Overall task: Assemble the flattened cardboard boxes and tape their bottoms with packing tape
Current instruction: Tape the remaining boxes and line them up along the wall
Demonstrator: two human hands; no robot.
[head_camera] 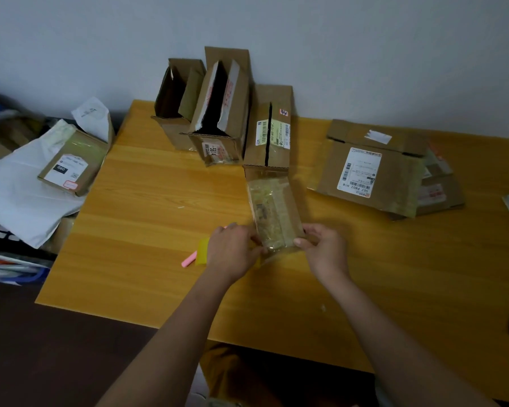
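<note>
- Both forearms are reaching in from the bottom edge over the yellow wooden worktop, meeting near its middle.
- Left hand is curling its fingers against the near left corner of a small box – gripping it there, knuckles up.
- Right hand is pinching the box's near right corner, thumb tip showing on top.
- That box is lying tilted in the middle of the worktop, its glossy taped face upward and its far end touching a standing box with a black seam and white labels.
- Two more open boxes are standing against the wall behind: a tall one with its flaps spread, and a shorter one just left of it.
- Flattened boxes are lying stacked at the right, the top one bearing a white shipping label.
- A yellow tape piece and a pink marker-like item are sitting just beside the left hand – what they are exactly is unclear.
- Off the left edge, another labelled box is resting on white plastic mailers.
</note>
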